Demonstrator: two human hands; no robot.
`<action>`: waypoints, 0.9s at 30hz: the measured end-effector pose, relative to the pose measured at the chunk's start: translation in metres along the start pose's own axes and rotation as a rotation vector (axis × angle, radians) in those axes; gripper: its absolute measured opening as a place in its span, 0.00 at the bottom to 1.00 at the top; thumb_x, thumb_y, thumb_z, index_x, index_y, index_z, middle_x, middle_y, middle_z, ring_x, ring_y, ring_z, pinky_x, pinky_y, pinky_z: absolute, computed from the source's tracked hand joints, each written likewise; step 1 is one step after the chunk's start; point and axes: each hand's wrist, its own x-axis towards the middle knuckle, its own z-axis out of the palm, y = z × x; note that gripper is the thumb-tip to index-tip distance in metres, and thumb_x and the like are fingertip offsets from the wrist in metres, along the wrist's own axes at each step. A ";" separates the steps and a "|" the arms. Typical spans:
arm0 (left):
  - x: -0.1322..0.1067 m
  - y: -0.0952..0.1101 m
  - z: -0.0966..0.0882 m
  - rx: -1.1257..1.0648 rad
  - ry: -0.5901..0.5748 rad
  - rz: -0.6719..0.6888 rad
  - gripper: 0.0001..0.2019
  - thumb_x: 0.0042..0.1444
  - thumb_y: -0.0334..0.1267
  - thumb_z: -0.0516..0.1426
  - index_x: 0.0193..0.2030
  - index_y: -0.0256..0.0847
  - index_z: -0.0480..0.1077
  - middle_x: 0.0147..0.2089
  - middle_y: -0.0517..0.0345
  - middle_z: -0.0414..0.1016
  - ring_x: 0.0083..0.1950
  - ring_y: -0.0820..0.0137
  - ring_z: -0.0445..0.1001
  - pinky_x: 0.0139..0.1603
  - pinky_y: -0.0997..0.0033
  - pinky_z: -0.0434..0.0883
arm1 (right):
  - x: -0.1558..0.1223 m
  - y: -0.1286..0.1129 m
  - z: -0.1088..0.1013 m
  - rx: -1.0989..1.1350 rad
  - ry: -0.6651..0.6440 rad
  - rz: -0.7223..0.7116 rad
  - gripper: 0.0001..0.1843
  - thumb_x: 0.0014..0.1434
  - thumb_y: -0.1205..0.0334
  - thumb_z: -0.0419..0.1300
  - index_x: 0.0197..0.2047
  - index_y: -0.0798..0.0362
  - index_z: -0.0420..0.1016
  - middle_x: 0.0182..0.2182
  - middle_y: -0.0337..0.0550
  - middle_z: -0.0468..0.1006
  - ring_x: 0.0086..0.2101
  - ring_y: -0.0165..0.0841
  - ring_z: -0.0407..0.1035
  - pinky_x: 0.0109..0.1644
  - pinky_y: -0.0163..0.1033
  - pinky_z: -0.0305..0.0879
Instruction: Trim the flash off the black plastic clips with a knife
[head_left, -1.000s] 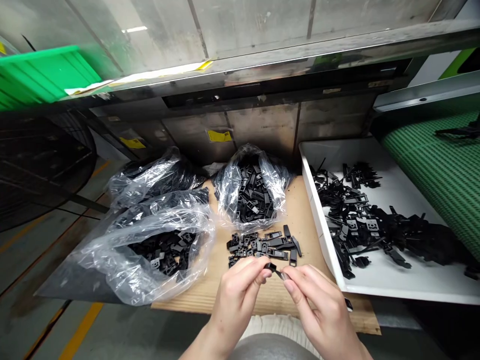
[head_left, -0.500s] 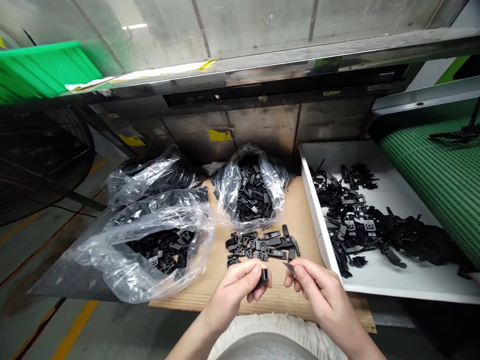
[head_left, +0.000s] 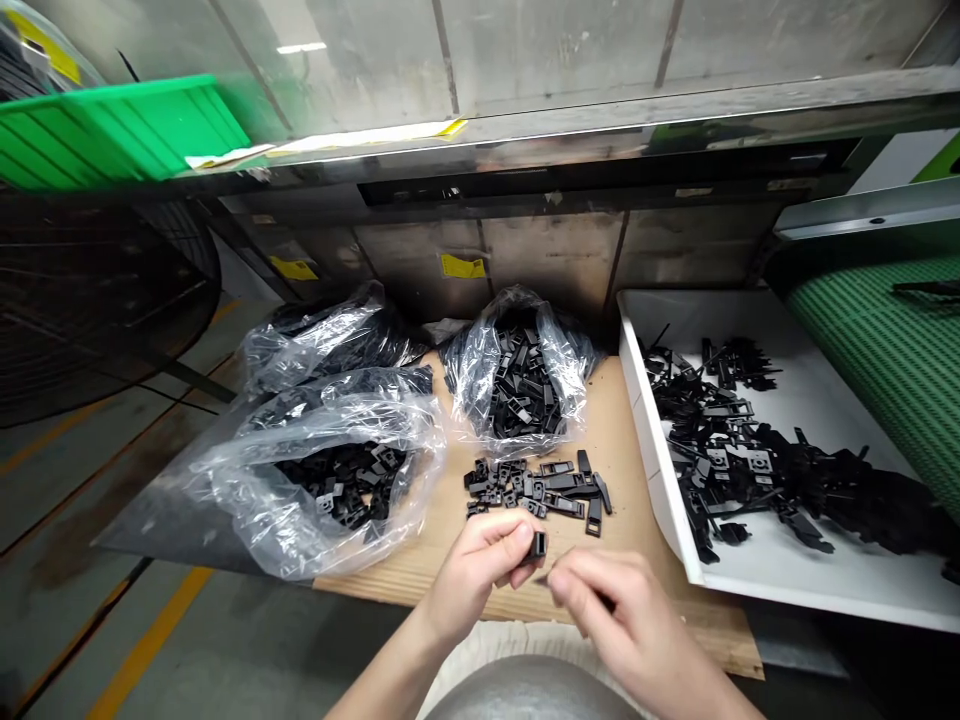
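You have one piece in work: a small black plastic part with a square opening [head_left: 537, 546], clamped in your left hand [head_left: 480, 562] over the tan cardboard surface [head_left: 619, 440]. Your right hand [head_left: 626, 600], apart from it, pinches a blurred thin dark sliver [head_left: 542, 580]. Beyond lies a loose heap of black plastic clips [head_left: 574, 482]; whether those are finished can't be told. Since half a second ago, your right hand has turned, hiding most of the sliver.

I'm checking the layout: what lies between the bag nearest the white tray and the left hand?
In the head view, loose black parts lie on the cardboard between that bag and the left hand.
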 end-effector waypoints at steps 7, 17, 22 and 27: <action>0.004 0.003 0.002 0.011 0.011 0.033 0.17 0.54 0.46 0.52 0.20 0.36 0.62 0.18 0.62 0.56 0.21 0.75 0.51 0.23 0.73 0.47 | -0.007 0.009 -0.015 0.148 0.128 -0.045 0.11 0.60 0.63 0.48 0.32 0.52 0.71 0.27 0.40 0.71 0.30 0.30 0.67 0.33 0.32 0.63; 0.001 -0.002 0.007 0.063 0.001 0.072 0.18 0.55 0.47 0.51 0.21 0.36 0.64 0.19 0.62 0.56 0.21 0.75 0.52 0.23 0.73 0.50 | 0.000 0.012 0.003 -0.033 0.282 -0.060 0.11 0.60 0.67 0.48 0.34 0.54 0.72 0.28 0.43 0.68 0.31 0.34 0.63 0.34 0.39 0.59; 0.000 -0.001 0.005 0.102 0.016 0.106 0.19 0.56 0.46 0.50 0.19 0.36 0.61 0.18 0.62 0.57 0.22 0.75 0.53 0.24 0.74 0.52 | 0.000 0.012 -0.003 0.096 0.259 0.040 0.11 0.60 0.64 0.49 0.35 0.53 0.72 0.30 0.42 0.69 0.34 0.33 0.64 0.37 0.37 0.58; 0.002 -0.006 0.006 0.137 -0.032 0.092 0.20 0.56 0.46 0.49 0.18 0.36 0.60 0.18 0.63 0.56 0.21 0.76 0.53 0.23 0.75 0.52 | 0.008 0.011 0.002 0.318 0.218 0.146 0.07 0.56 0.58 0.54 0.32 0.51 0.70 0.30 0.38 0.67 0.33 0.31 0.63 0.35 0.33 0.57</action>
